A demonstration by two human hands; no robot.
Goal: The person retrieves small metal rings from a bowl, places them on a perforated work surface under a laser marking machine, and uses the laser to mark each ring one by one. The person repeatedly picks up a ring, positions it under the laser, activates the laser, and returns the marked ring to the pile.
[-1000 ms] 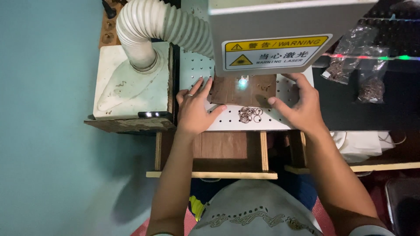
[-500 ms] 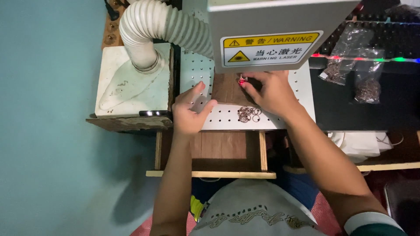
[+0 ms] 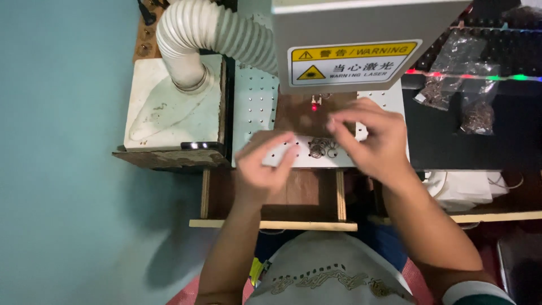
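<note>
My left hand (image 3: 262, 169) hovers over the front edge of the white perforated plate (image 3: 254, 107), fingers loosely curled and holding nothing. My right hand (image 3: 372, 141) is blurred above the plate's right part, with thumb and forefinger drawn together near a small pile of metal rings (image 3: 323, 148). Whether a piece sits between those fingertips is unclear. Behind the pile lies a brown wooden board (image 3: 296, 116) with a red light dot (image 3: 314, 107) on it, just under the grey laser head (image 3: 361, 22) with its yellow warning label.
A white ribbed hose (image 3: 209, 39) runs from the head to a white box (image 3: 169, 101) on the left. Clear bags of small metal parts (image 3: 480, 116) lie on a black surface at the right, by a keyboard with coloured lights (image 3: 497, 76). A wooden frame (image 3: 271, 225) borders the front.
My right hand has drawn back from the spot under the laser head toward the ring pile. My left hand has slid back from the board to the plate's front edge.
</note>
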